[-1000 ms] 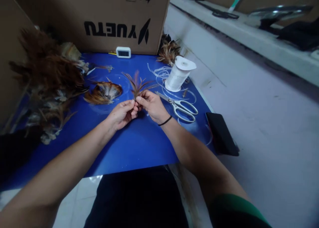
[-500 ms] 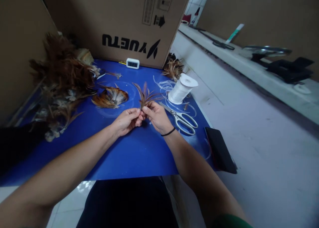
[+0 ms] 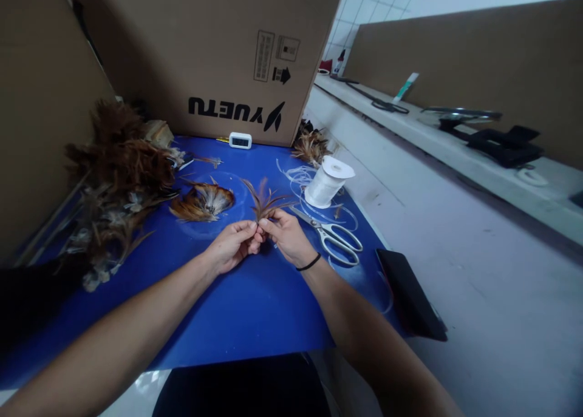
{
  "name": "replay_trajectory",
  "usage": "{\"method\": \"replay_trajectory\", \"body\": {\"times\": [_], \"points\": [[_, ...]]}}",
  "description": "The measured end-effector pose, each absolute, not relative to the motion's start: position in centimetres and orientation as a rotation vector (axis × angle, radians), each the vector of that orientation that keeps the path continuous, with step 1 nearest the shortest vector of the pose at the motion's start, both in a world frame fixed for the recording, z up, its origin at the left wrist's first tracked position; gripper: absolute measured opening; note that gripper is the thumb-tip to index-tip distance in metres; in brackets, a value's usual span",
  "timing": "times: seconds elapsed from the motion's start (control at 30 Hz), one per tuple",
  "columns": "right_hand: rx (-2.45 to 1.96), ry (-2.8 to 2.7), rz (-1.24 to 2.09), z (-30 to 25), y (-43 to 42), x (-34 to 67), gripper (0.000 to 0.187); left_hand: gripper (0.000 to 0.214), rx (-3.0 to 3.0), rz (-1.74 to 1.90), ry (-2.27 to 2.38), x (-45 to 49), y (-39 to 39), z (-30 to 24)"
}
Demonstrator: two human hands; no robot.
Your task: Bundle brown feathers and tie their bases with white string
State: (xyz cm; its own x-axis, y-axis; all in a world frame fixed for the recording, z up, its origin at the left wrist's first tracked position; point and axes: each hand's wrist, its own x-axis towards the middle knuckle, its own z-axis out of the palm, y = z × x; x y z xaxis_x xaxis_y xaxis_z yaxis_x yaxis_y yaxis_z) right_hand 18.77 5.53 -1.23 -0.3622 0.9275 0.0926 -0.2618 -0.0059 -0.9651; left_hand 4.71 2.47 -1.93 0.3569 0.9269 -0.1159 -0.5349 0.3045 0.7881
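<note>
A small bunch of brown feathers fans upward from between my fingertips, its lower ends hidden by them. My left hand pinches the base from the left, and my right hand, with a black band at the wrist, pinches it from the right. The two hands touch each other just above the blue table. Left of them lies a pile of brown and white feathers. White-handled scissors rest beside my right wrist, and behind these stands a white spool with loose clear strands around it.
A large heap of feathers covers the table's left side. A cardboard box stands at the back, with a small white digital display before it. A black phone-like object lies at the right edge. Another feather bunch sits behind the spool.
The whole view has shifted, so the table and hands appear lower. Both hands keep their pinch on the feathers with little visible movement.
</note>
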Motion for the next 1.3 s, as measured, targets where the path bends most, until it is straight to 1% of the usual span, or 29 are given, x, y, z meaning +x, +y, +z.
{"method": "replay_trajectory", "body": {"times": [0.17, 0.33, 0.47, 0.87, 1.07, 1.3], "points": [[-0.764, -1.271, 1.581, -1.0, 5.4, 18.7, 0.026, 0.019, 0.730, 1.103, 0.678, 4.9, 2.3, -2.1], [-0.750, -1.273, 1.577, -0.6, 5.2, 18.7, 0.030, 0.025, 0.811, 1.179, 0.729, 5.1, 2.1, -2.2], [-0.762, -1.308, 1.574, -0.6, 5.1, 18.7, 0.030, 0.026, 0.858, 1.202, 0.788, 5.2, 1.9, -2.0], [-0.755, -1.401, 1.408, -0.1, 4.9, 18.8, 0.019, 0.026, 0.916, 1.099, 0.775, 4.9, 1.8, -1.7], [-0.813, -1.457, 1.323, -0.1, 4.9, 18.9, 0.018, 0.025, 0.889, 1.064, 0.803, 4.9, 1.7, -1.3], [-0.843, -1.426, 1.300, -1.1, 5.1, 18.9, 0.016, 0.025, 0.884, 1.077, 0.799, 4.8, 1.8, -1.4]]}}
